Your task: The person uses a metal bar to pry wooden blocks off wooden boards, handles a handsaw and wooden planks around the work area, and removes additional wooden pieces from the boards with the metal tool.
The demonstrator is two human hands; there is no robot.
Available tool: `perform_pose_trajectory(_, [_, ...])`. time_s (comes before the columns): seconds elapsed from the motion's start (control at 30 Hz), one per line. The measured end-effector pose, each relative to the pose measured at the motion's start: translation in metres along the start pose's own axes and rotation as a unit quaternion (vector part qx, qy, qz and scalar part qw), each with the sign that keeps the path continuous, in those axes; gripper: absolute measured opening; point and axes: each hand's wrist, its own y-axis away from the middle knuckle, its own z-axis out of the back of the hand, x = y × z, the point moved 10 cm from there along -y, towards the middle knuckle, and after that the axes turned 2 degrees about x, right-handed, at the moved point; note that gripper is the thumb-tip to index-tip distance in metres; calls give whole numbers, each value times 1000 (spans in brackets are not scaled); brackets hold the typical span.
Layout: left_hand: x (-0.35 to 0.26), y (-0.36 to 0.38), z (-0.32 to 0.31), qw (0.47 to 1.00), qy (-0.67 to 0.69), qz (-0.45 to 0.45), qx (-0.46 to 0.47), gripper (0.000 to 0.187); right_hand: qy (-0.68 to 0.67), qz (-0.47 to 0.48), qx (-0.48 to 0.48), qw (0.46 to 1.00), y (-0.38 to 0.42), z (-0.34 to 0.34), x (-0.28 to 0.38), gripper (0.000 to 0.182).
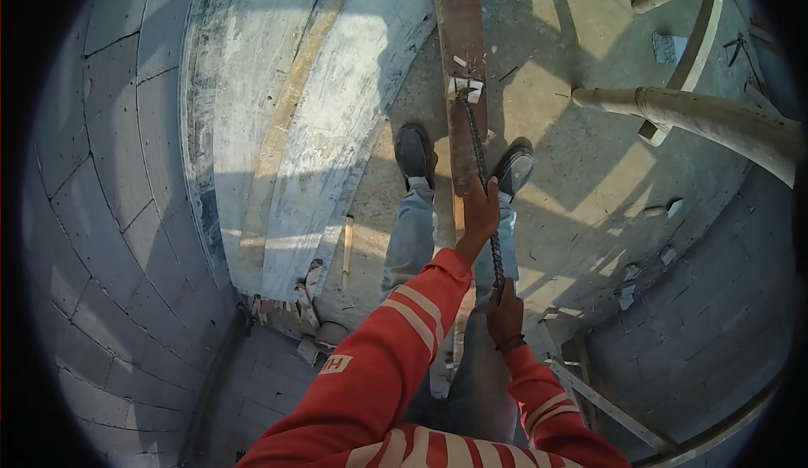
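Note:
A ribbed steel rebar (475, 140) lies along a long rusty brown plank (459, 13) that stands between my shoes (413, 152). Its far end reaches a white scrap (465, 88) on the plank. My left hand (480, 215), in a red striped sleeve, is closed around the rebar against the plank's edge. My right hand (505, 314) grips the near end of the same rebar, lower and closer to my body. Both feet stand on the concrete floor (581, 156).
Curved grey formwork boards (295, 106) lean at the left against a block wall (109, 215). Pale round poles (699, 114) cross the upper right. Rubble and block bits (627, 291) lie at the right, with scrap wood (316, 333) by the boards' foot.

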Motion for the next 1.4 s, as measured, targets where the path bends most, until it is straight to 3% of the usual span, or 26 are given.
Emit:
perform_pose_trajectory(0.1, [-8,-9,8,997,60,-48,-10,38,-68,43,-23,996,3,34,24,18])
perform_pose_trajectory(0.23, [-15,-47,56,994,-63,-18,-84,33,-132,3,-26,991,27,70,26,13])
perform_pose_trajectory(0.3, [-32,-79,75,972,-135,-92,-169,42,-123,-31,-32,991,40,78,11,13])
perform_pose_trajectory(0.4, [-48,-127,76,971,-137,-124,-150,51,-107,-83,-39,990,42,83,-20,13])
perform_pose_trajectory(0.47, [-59,-151,60,952,-220,-188,-95,59,-100,-98,-44,989,36,86,-39,13])
perform_pose_trajectory(0.57, [-69,-167,51,926,-311,-190,-99,58,-64,-117,-59,989,7,92,-68,17])
perform_pose_trajectory(0.7, [-65,-186,43,932,-299,-184,-93,58,-7,-86,-83,993,-25,101,-95,18])
perform_pose_trajectory(0.8, [-73,-169,47,952,-229,-188,-78,58,8,-76,-81,994,-49,101,-109,20])
perform_pose_trajectory(0.9, [-65,-146,52,951,-202,-206,-112,57,19,-98,-32,994,-58,94,-113,29])
perform_pose_trajectory(0.97, [-74,-126,56,948,-183,-224,-135,57,-3,-82,-51,995,-65,100,-105,35])
perform_pose_trajectory(1.07, [-81,-118,43,976,-107,-180,-66,58,-28,-78,-50,995,-79,111,-90,49])
perform_pose_trajectory(1.13, [-99,-103,21,966,-89,-244,14,68,-88,-94,-25,991,-90,105,-108,49])
perform_pose_trajectory(1.17, [-108,-98,18,953,-162,-256,9,85,-84,-103,-21,991,-95,105,-119,49])
perform_pose_trajectory(1.23, [-115,-106,27,960,-164,-227,-25,100,-38,-48,-24,998,-103,115,-119,48])
perform_pose_trajectory(1.37, [-45,-168,60,984,-99,0,-151,110,48,-41,28,998,-103,153,-89,51])
perform_pose_trajectory(1.4, [-29,-183,62,986,-78,28,-144,112,43,-51,34,997,-105,159,-92,51])
